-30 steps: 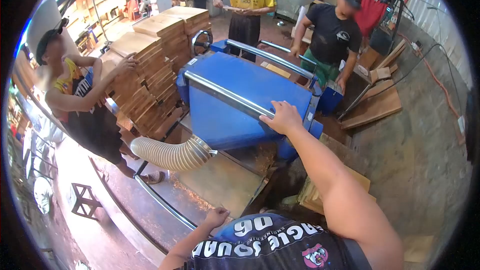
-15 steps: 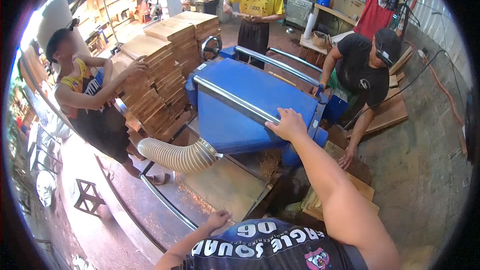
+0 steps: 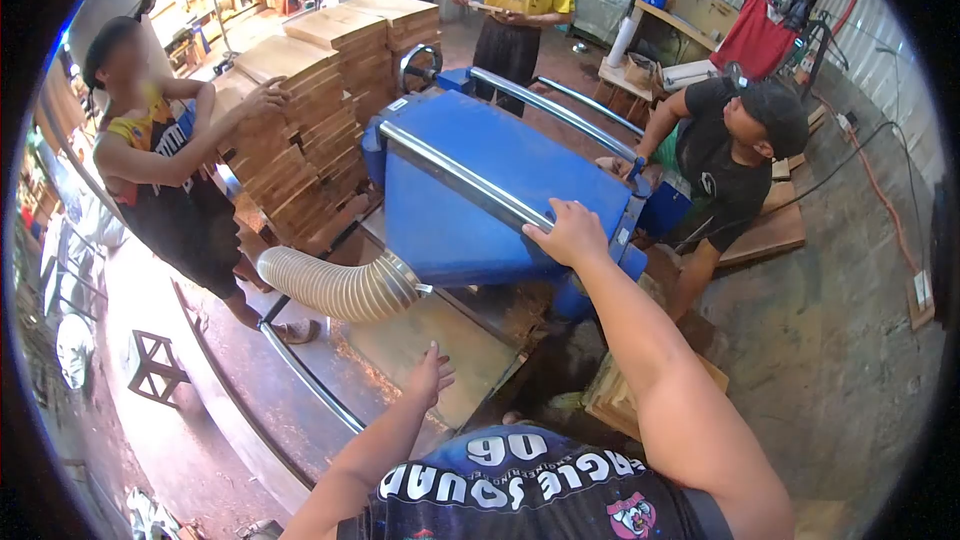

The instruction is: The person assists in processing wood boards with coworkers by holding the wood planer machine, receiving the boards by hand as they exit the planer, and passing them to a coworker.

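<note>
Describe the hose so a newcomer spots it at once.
Find the central blue woodworking machine. At its lower near corner, a beige hose curves toward the picture's left. Unlike the straight, smooth metal roller along the machine's top edge, it is ribbed and bent.

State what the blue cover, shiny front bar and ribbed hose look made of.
Blue cover: probably painted metal, smooth with even sheen.
Front bar: likely polished metal, from its mirror-like streaks.
Ribbed hose: perhaps plastic, bent and seemingly translucent.

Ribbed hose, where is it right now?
In the head view, the ribbed hose is left of centre, at the lower left of the blue machine.
</note>
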Available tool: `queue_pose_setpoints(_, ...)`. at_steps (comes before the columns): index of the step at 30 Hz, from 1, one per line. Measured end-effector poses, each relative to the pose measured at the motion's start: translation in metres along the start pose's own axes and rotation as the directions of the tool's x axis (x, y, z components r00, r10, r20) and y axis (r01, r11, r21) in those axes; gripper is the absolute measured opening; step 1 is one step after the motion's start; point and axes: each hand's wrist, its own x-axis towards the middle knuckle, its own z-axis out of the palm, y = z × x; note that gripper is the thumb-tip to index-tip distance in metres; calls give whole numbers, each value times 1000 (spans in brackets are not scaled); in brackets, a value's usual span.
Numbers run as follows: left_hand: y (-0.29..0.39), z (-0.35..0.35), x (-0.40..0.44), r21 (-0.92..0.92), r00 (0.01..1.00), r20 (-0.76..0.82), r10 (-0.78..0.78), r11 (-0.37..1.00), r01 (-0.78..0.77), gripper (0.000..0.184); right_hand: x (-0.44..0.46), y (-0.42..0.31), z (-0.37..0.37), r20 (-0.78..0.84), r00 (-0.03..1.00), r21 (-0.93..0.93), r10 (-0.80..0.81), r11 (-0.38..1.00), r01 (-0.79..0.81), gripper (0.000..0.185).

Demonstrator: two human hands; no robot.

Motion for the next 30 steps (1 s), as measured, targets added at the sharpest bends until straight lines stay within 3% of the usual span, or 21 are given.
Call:
queue_pose_setpoints(13, 11, 10, 20, -173, 998, 9, 60, 983, -58, 90, 4, 2, 4, -11, 1000, -6, -14, 1000, 14, 80)
queue_pose_setpoints(30, 21, 16, 9, -135, 999, 5, 52, 989, -51, 91, 3, 1, 3, -10, 1000, -20, -18, 1000, 18, 79)
